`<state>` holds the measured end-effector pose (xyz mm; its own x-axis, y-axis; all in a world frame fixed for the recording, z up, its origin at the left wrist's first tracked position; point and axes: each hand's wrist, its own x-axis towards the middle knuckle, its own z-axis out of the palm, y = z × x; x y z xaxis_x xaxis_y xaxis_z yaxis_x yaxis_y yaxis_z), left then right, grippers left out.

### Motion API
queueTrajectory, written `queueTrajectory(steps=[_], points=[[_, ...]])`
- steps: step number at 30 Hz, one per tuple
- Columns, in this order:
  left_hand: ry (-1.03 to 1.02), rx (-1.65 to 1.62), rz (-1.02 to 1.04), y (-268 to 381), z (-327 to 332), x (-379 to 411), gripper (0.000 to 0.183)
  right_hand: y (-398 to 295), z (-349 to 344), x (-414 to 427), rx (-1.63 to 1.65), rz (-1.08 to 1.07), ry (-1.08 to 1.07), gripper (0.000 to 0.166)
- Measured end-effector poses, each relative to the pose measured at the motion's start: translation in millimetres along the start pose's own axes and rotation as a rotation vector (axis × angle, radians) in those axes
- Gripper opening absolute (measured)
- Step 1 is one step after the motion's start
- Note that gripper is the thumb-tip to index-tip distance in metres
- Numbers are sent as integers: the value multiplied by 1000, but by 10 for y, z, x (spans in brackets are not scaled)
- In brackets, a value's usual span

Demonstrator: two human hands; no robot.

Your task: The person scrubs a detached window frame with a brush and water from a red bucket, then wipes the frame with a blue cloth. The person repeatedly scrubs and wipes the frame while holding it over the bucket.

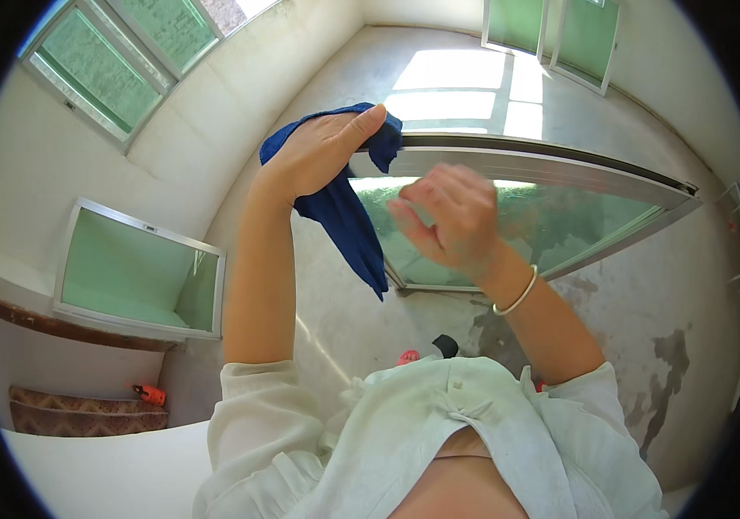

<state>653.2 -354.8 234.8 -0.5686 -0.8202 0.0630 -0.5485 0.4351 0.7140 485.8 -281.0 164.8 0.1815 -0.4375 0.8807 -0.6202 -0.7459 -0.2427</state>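
A glass window sash with a metal frame stands upright on the concrete floor before me. My left hand lies over a dark blue cloth at the left end of the sash's top rail, thumb on the cloth; one end of the cloth hangs down past the left side. My right hand is in front of the glass, slightly blurred, its fingers curled and the thumb apart from them. It holds nothing that I can see. A pale bangle is on the right wrist.
Another framed glass panel leans at the left, and more panels stand by the far wall. Wet patches mark the floor at the right. An orange object lies near patterned brown slabs at lower left.
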Motion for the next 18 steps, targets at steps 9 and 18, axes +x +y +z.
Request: queueTrajectory(steps=[9, 18], points=[[68, -87, -36, 45, 11, -8, 58, 189, 1282, -1076, 360, 1108, -978, 48], [40, -308, 7, -120, -157, 33, 26, 414, 1003, -2075, 738, 1520, -523, 17]])
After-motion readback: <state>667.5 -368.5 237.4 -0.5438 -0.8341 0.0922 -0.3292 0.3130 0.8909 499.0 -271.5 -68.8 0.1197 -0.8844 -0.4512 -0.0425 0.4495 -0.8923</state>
